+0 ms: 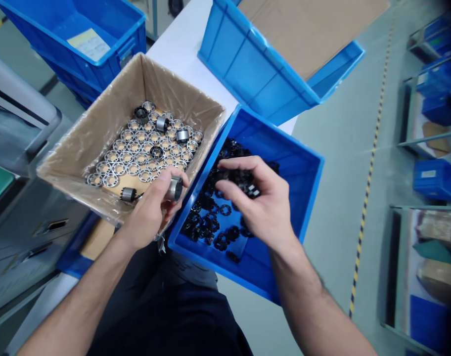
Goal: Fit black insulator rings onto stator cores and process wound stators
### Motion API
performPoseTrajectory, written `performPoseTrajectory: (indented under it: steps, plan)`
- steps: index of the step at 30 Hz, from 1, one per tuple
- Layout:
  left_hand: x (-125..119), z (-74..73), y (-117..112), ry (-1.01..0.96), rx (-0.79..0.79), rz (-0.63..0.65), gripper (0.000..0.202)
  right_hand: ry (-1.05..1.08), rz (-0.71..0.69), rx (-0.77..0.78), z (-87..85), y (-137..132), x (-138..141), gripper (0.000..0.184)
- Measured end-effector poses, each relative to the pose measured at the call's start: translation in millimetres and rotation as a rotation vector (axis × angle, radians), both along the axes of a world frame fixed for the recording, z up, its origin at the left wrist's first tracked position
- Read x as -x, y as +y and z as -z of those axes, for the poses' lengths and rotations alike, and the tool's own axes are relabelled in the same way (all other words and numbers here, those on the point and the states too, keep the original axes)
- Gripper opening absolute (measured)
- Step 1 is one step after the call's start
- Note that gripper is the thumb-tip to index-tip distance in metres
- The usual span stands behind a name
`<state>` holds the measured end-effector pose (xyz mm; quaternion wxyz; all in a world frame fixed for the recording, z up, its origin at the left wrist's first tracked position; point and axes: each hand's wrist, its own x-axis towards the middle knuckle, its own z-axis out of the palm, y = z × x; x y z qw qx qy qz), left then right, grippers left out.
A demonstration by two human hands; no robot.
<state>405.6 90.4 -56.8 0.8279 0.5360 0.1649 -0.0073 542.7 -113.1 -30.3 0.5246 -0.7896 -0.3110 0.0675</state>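
My left hand (pixel 147 212) is closed around a metal stator core (pixel 174 189) with a dark end, over the near right edge of the cardboard box (pixel 73 143). Rows of silver ring-shaped stator cores (pixel 140 136) stand in that box, lined with clear plastic. A few cores with black end pieces, such as this one (pixel 182 136), lie on top of them. Over the blue bin (pixel 303 168), my right hand (pixel 270 202) curls around black plastic rings (pixel 235 175), blurred and partly hidden by the fingers. Many loose black rings (pixel 210 222) lie in the bin below.
Behind the bin, a lighter blue crate (pixel 244 59) carries a cardboard sheet (pixel 314 29). Stacked blue crates (pixel 84 34) stand at the upper left, beside a grey metal cabinet (pixel 36 237). Shelves with blue boxes (pixel 435 178) line the right, past a striped floor line (pixel 372 168).
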Motion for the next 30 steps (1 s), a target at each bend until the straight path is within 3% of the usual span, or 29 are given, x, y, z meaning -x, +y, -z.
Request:
performPoseTrajectory:
  steps: [2,5,9,14,30]
  plan:
    - [2,1.1,-1,-0.023,-0.003,-0.039,0.053,-0.039,-0.127,-0.054,-12.8,18,18,0.026]
    - [4,-1.5,-3,-0.003,-0.044,-0.129,0.052,-0.052,-0.225,-0.076,-13.2,35,31,0.035]
    - [5,-3.1,-3,-0.040,-0.048,-0.155,0.051,0.025,-0.184,-0.130,0.1,41,35,0.048]
    - [6,2.1,-1,-0.109,-0.016,-0.076,0.047,0.040,-0.197,-0.173,5.8,38,35,0.034]
    - [11,2.7,1,-0.154,-0.060,-0.003,0.047,-0.021,-0.142,-0.212,12.0,32,36,0.038]
